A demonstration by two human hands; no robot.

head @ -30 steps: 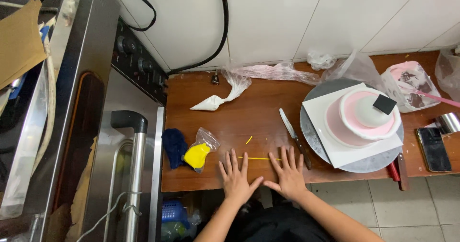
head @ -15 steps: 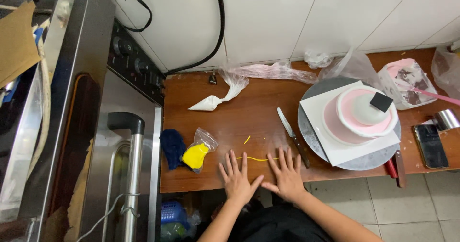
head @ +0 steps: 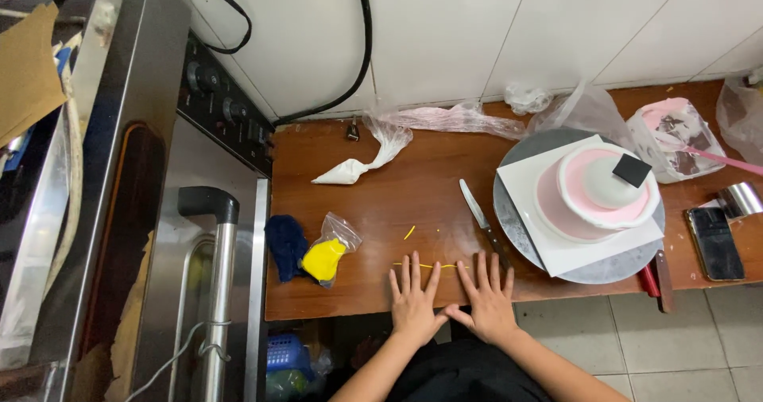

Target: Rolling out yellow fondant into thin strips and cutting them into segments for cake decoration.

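Even overhead light is brightening my view; the wooden table (head: 445,203) is throwing soft glare, the tiled wall (head: 477,28) is glowing, and edges are bending slightly.

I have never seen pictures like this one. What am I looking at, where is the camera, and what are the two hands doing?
No machine here: a person works with bare hands. The one camera sits on the person's head and looks down, so the arms enter from the bottom edge.

The left hand and right hand lie flat, fingers spread, on a brown table. Neither holds anything. Under the fingertips runs a thin yellow strip; a smaller yellow bit lies just beyond.

On the table also: a knife, a white piping bag, a small bag with a yellow lump, a dark blue lump, and a pink and white cake on a white board on a grey turntable. A phone lies at the right. A steel oven stands on the left.
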